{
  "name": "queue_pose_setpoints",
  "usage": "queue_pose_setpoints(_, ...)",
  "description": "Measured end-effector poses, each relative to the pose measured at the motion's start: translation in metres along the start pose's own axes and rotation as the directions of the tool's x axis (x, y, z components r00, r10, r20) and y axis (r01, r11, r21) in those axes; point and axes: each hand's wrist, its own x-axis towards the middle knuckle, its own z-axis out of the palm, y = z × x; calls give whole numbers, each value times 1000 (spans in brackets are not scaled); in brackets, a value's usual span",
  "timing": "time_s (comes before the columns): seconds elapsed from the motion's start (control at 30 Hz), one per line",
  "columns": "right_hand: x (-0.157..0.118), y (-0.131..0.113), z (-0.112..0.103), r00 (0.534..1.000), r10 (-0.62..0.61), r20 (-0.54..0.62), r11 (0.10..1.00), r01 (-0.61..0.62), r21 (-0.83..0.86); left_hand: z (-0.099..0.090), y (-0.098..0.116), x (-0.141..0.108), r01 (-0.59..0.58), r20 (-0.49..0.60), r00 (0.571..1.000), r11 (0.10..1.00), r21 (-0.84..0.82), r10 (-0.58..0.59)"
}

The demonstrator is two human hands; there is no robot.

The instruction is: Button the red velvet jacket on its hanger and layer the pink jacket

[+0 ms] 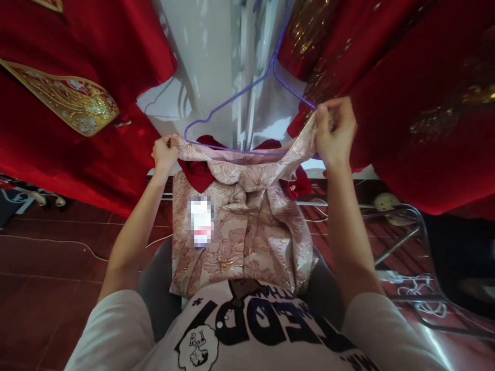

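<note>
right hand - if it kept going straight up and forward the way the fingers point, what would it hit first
Likely the red embroidered garment hanging just beyond the right hand, which pinches the pink brocade garment at the purple hanger; depth is unclear.

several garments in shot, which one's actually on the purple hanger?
The pink floral brocade garment, held at both shoulders by the left hand and right hand over the purple hanger. The red garments hang apart at the sides.
</note>
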Motion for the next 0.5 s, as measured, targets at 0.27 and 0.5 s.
queue_pose_setpoints(0.27,-1,-1,-1,997,-71,-34,995,68,-79,0,-9,9,-49,45,998,994,-93,53)
queue_pose_setpoints(0.5,-1,-3,-3,1000,16,18,1000,-16,-3,-7,5,13,-183,48,979,960,-211,197)
